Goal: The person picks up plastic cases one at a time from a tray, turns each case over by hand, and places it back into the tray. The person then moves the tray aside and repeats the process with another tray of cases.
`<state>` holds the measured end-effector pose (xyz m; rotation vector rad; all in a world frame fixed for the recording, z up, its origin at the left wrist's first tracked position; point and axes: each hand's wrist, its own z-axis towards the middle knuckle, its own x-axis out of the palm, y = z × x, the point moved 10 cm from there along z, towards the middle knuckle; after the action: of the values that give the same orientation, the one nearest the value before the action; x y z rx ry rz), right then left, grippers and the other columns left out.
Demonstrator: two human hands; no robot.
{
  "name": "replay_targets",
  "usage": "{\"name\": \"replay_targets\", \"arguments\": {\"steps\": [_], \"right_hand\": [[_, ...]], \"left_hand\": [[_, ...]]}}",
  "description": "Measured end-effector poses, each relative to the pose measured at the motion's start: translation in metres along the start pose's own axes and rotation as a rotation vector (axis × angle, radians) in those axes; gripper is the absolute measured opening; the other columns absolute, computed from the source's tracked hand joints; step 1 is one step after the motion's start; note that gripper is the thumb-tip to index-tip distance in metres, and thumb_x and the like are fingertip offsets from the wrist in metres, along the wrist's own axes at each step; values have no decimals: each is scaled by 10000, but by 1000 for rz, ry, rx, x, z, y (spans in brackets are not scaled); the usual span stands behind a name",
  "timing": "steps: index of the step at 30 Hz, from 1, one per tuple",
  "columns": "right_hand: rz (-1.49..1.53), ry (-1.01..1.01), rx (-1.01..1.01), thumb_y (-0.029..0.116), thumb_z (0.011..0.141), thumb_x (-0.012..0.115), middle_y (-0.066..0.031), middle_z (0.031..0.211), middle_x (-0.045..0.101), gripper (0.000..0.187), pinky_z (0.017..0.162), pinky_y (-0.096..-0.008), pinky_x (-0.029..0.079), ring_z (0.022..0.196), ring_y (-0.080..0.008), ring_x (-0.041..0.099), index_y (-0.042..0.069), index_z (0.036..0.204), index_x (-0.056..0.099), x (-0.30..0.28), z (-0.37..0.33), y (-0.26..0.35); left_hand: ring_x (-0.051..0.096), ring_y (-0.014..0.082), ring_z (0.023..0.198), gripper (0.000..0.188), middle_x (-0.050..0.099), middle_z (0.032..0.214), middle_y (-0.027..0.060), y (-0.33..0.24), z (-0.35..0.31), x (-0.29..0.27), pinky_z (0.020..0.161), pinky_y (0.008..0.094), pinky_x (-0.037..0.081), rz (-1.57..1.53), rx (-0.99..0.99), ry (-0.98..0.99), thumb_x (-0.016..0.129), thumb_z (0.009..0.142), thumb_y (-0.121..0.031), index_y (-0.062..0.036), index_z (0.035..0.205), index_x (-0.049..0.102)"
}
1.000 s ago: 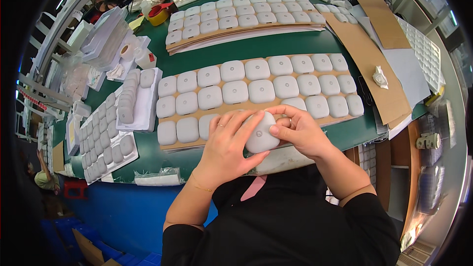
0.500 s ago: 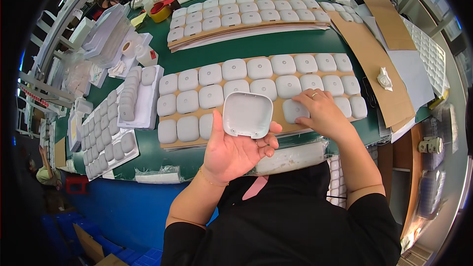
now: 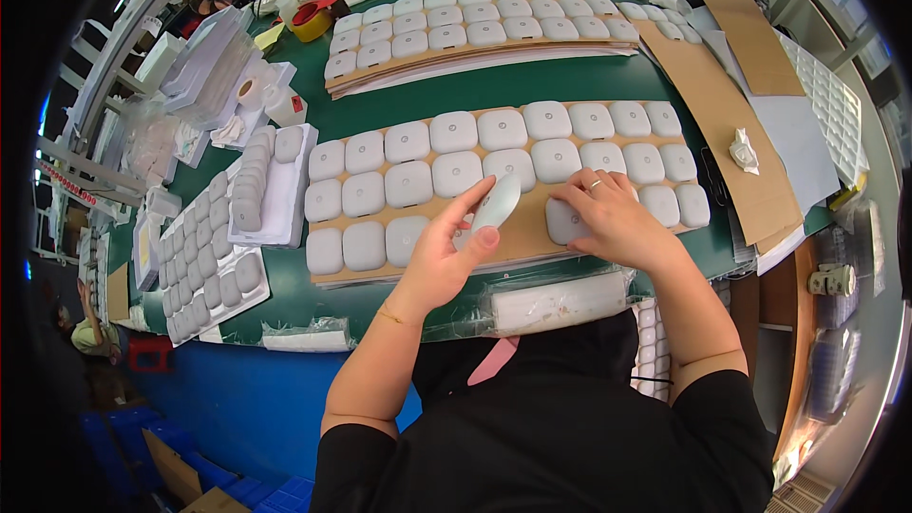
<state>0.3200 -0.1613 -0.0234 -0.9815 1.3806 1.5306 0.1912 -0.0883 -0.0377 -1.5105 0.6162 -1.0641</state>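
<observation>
My left hand holds a rounded-square white plastic cover between thumb and fingers. That cover is tilted nearly edge-on above the front of a cardboard sheet. Rows of similar light-grey covers, each with a small round mark, lie on the sheet. In its front row my right hand grips another cover by its edges, with the fingers over its right side. Bare cardboard shows between the two hands.
Behind stands a stack of cardboard sheets bearing more covers. White trays of grey covers sit at the left, near a yellow tape roll. Cardboard strips and a crumpled white wad lie right. A plastic-wrapped white roll lines the front edge.
My left hand has turned the cover from showing its hollow inside to nearly edge-on, and moved it slightly up. My right hand stays at the same front-row cover, its fingers more curled.
</observation>
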Motion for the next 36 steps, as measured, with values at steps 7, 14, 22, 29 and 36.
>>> {"name": "replay_targets", "arguments": {"steps": [7, 14, 22, 29, 36], "right_hand": [[151, -31, 74, 92, 628, 750, -104, 1053, 530, 508, 821, -377, 451, 990, -277, 531, 61, 1099, 565, -9, -7, -5], [351, 38, 150, 50, 762, 636, -156, 896, 630, 364, 710, -379, 494, 790, -310, 629, 53, 1116, 556, -10, -10, -12], [1354, -111, 296, 20, 829, 598, -101, 944, 642, 413, 712, -282, 518, 840, -156, 636, 20, 1228, 489, -3, -10, -5], [2159, -18, 308, 81, 879, 587, -137, 1050, 605, 434, 803, -322, 555, 927, -197, 639, 24, 1270, 409, 16, -9, 36], [2173, -5, 272, 141, 903, 573, -142, 1059, 598, 416, 764, -337, 569, 914, -209, 647, 25, 1268, 409, 11, -8, 61]], "left_hand": [[449, 248, 1129, 684, 525, 1250, 44, 7, 4, 11, 936, 430, 277, 1404, 280, -15, 709, 708, -407, -71, 1262, 489], [432, 227, 1158, 724, 522, 1250, 41, 15, 2, 11, 931, 422, 253, 1426, 234, 12, 746, 661, -383, -88, 1272, 495], [427, 252, 1147, 700, 451, 1300, 63, 2, -5, 8, 917, 440, 275, 1451, 221, -37, 737, 693, -306, -86, 1296, 458], [392, 279, 1237, 909, 418, 1352, 127, -47, -22, 25, 1040, 427, 252, 646, 235, -58, 814, 633, -312, -65, 1376, 352], [422, 251, 1224, 893, 459, 1315, 133, -63, -36, 23, 1035, 366, 305, 515, 360, -79, 812, 650, -243, -6, 1370, 341]]}}
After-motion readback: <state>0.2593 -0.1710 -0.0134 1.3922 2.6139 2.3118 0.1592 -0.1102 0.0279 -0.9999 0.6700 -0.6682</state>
